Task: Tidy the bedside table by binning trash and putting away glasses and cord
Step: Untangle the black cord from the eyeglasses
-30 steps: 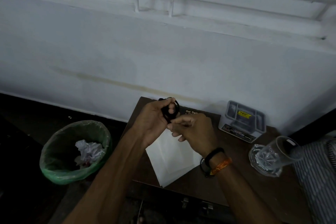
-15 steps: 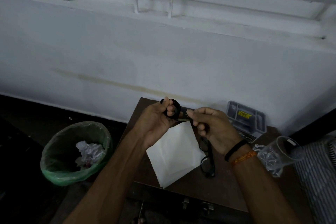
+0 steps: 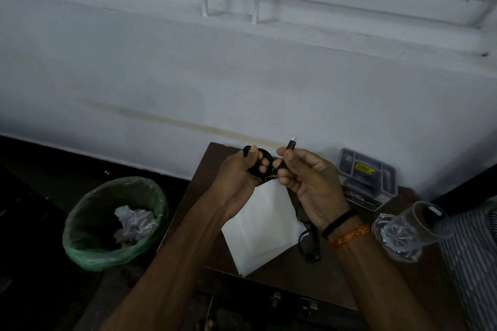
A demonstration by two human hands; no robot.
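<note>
A black cord (image 3: 265, 156) is coiled into a small loop above the back of the brown bedside table (image 3: 347, 285). My left hand (image 3: 238, 179) grips the coil. My right hand (image 3: 309, 183) pinches the cord's free end, and its plug tip (image 3: 292, 142) sticks up past my thumb. Black glasses (image 3: 309, 242) lie folded on the table under my right wrist, partly hidden by it. A white paper sheet (image 3: 262, 231) lies below my hands. The green-lined bin (image 3: 88, 252) stands on the floor to the left with crumpled paper (image 3: 133, 223) inside.
A grey plastic organiser box (image 3: 367, 177) stands at the table's back right against the white wall. A clear glass (image 3: 419, 228) lies tilted on a glass dish at the right edge. Striped fabric (image 3: 473, 263) borders the table on the right. A drawer front with metal latches (image 3: 293, 302) faces me.
My right hand moved right and up off the coil, drawing out the cord's end so the plug tip shows. The glasses came into view beneath my wrist. My left hand kept holding the coil.
</note>
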